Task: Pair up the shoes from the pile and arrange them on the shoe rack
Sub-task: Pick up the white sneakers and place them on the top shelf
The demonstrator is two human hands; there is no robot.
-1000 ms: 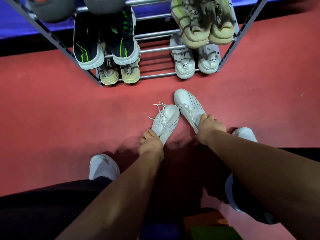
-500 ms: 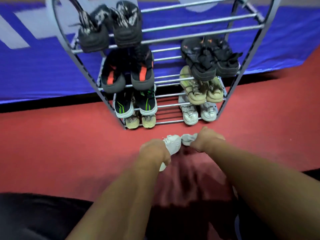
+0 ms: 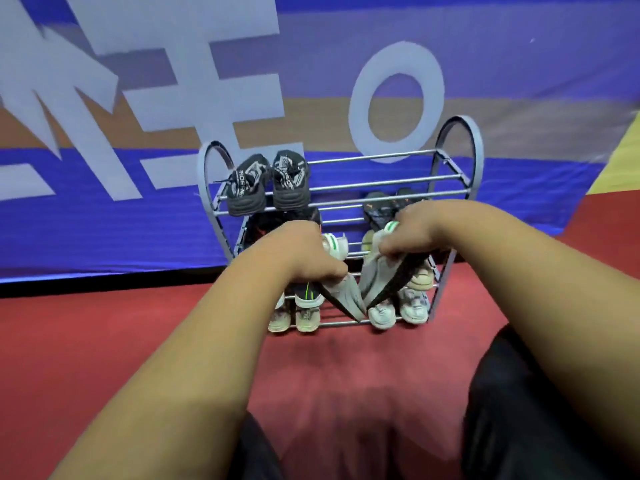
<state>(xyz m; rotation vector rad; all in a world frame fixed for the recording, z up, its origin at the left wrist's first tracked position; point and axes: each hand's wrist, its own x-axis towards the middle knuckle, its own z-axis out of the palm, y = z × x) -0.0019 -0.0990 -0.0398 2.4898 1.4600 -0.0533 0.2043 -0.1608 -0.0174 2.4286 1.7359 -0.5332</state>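
My left hand (image 3: 298, 254) grips one white sneaker (image 3: 346, 296) by its heel, toe hanging down. My right hand (image 3: 408, 233) grips the matching white sneaker (image 3: 381, 271) the same way. Both shoes hang in the air in front of the grey metal shoe rack (image 3: 460, 168), their dark soles facing each other. A black pair (image 3: 268, 183) sits on the left of the rack's top shelf; the right half of that shelf holds nothing. Lower shelves carry dark and light pairs, partly hidden behind my hands. A white pair (image 3: 398, 308) sits at the bottom right.
The rack stands on red floor (image 3: 104, 341) against a blue banner (image 3: 104, 220) with large white letters. My black-clad legs (image 3: 519, 410) fill the lower right and lower middle of the view.
Both hands have lifted the white sneakers off the floor and raised them to the rack's middle height. My view has tilted up, so the whole rack and banner show.
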